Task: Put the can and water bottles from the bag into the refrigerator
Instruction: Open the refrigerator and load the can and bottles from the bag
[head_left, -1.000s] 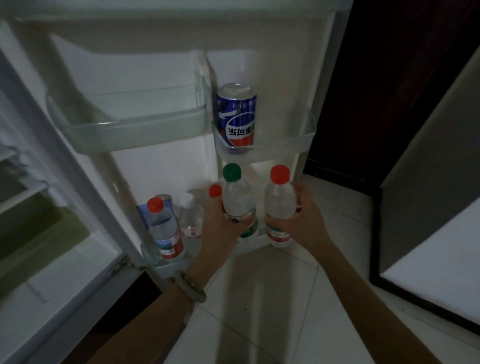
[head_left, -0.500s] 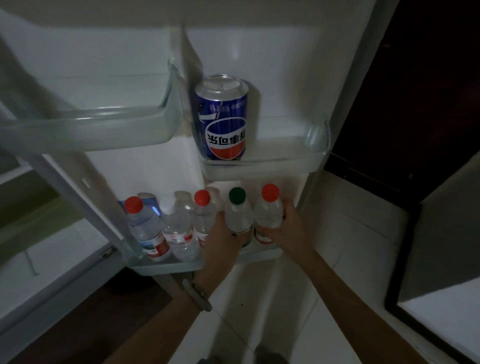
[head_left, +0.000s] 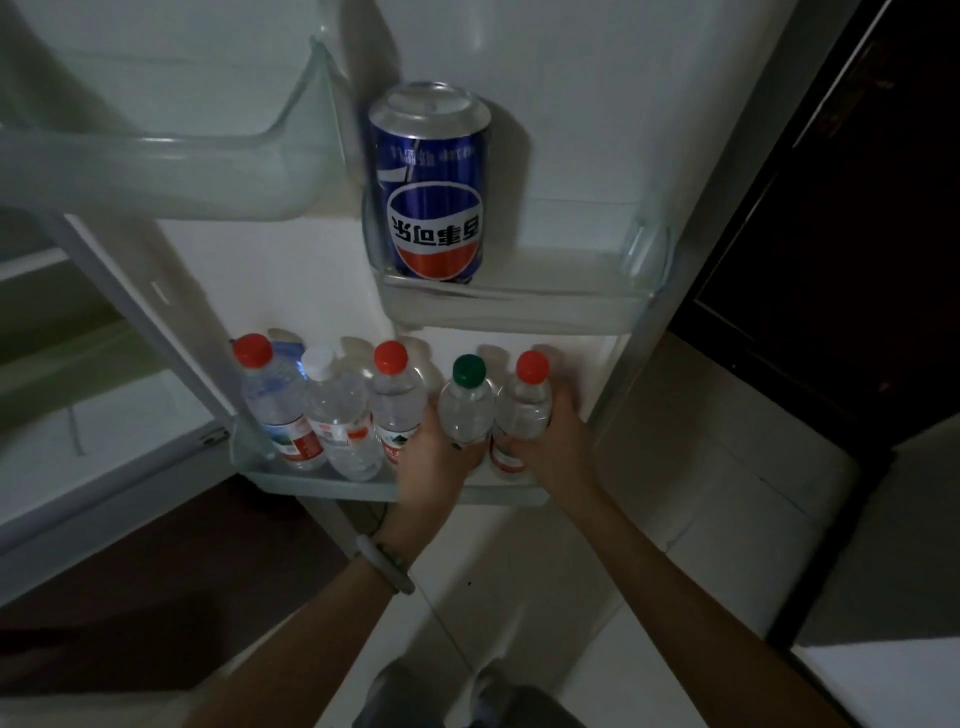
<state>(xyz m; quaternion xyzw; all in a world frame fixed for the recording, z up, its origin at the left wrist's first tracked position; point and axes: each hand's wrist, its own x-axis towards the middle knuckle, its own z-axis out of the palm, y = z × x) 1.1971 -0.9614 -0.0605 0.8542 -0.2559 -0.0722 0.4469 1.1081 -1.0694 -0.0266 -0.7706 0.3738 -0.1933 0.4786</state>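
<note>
A blue cola can (head_left: 430, 187) stands in the small middle door shelf (head_left: 519, 306) of the open refrigerator. The bottom door shelf (head_left: 311, 480) holds several clear water bottles in a row. My left hand (head_left: 431, 457) is wrapped around the green-capped bottle (head_left: 466, 402). Beside it, my right hand (head_left: 558, 441) grips the red-capped bottle (head_left: 525, 402) at the row's right end. Both bottles stand upright, low in the shelf. To their left stand a red-capped bottle (head_left: 396, 400), a white-capped one (head_left: 337, 410) and another red-capped one (head_left: 270, 400).
An empty clear door bin (head_left: 171, 171) hangs at the upper left. The refrigerator's interior (head_left: 78, 395) opens on the left. Pale floor tiles (head_left: 519, 597) lie below, with my feet (head_left: 467, 696) at the bottom edge. A dark cabinet (head_left: 831, 260) stands to the right.
Both hands have lowered their bottles into the bottom door shelf, beside the other bottles. The camera has moved closer and tilted down.
</note>
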